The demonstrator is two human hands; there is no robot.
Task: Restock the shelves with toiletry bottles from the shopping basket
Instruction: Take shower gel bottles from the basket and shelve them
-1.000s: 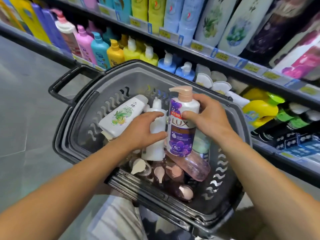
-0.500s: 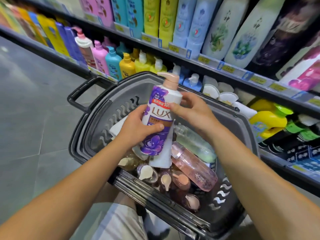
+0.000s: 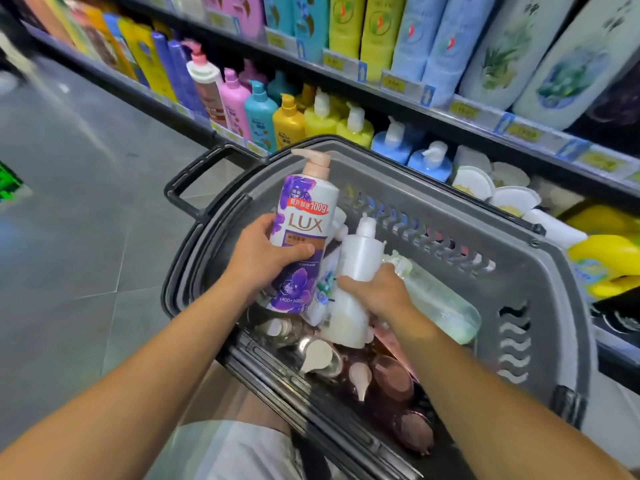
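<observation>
Both bare forearms reach forward over the grey shopping basket (image 3: 540, 282). The left hand (image 3: 258, 259) grasps the purple-and-white LUX bottle (image 3: 304, 233) around its middle, thumb across the front label, fingers wrapped behind it; the bottle stands nearly upright, pump tilted slightly left, raised above the basket's left side. The right hand (image 3: 379, 291) curls around a plain white pump bottle (image 3: 356, 268) just beside the LUX bottle, gripping its lower body with the pump pointing up. That white bottle stands among other bottles lying inside the basket, in front of the stocked shelves (image 3: 398, 98)
</observation>
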